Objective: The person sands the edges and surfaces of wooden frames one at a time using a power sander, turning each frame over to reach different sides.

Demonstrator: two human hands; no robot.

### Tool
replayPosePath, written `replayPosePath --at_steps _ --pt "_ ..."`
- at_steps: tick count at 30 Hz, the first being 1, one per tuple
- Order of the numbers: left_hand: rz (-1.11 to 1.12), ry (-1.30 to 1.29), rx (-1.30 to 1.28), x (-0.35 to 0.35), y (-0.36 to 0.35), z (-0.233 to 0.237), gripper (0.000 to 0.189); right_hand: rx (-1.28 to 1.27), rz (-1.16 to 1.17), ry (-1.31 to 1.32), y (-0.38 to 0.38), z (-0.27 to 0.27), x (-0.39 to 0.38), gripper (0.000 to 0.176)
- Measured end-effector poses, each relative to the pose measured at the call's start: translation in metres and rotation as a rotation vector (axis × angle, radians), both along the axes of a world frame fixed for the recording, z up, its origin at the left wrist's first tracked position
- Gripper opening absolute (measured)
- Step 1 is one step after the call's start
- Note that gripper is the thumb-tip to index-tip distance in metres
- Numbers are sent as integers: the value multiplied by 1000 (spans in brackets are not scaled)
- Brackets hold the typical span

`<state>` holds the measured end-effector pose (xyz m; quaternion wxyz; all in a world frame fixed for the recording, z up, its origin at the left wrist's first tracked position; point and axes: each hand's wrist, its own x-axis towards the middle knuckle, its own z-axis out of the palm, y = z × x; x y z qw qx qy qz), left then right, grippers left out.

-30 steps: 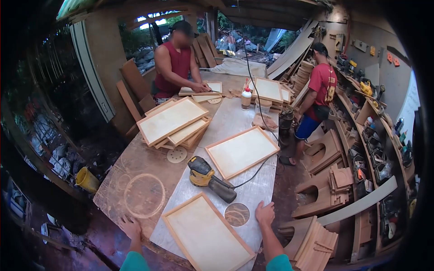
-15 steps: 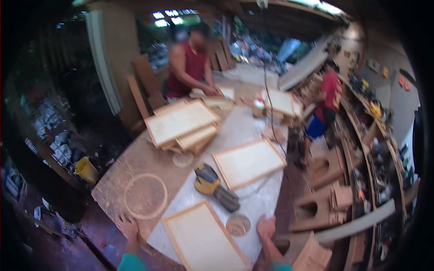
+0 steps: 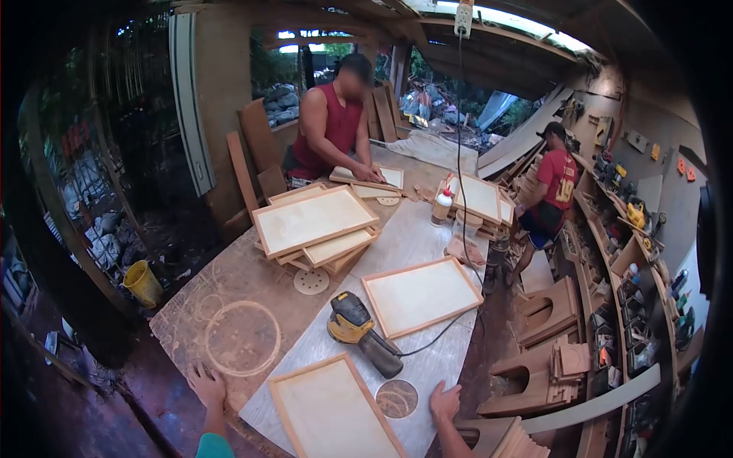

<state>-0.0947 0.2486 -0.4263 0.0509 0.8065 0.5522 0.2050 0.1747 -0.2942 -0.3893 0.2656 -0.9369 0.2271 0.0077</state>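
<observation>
My left hand lies at the table's left front edge with its fingers spread, holding nothing. On the opposite side, my right hand is curled over the table's right edge, thumb on top and the other fingers partly hidden. Between my hands lies a wood-framed panel with a pale face. Beyond it rests a yellow and black sander, its cord running right. Another framed panel lies behind the sander. A round hole shows in the pale sheet near my right hand.
Stacked framed panels and a sanding disc lie farther back. A glue bottle stands near more panels. A co-worker handles a frame across the table; another person stands by tool shelves at right.
The view has shifted slightly, so the table things sit a little differently in it. Both hands stay at the table edges. The sander and panels keep their places on the table.
</observation>
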Motion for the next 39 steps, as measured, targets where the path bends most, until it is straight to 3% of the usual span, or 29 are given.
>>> replayPosePath --at_steps 18,25,39 --pt "19 24 -39 2 -7 14 56 -24 -25 41 6 18 -3 60" --pt "6 86 55 4 14 -15 55 -1 -24 14 -4 -1 2 54" --pt "39 119 47 -3 10 -13 51 39 -13 70 -4 8 3 54"
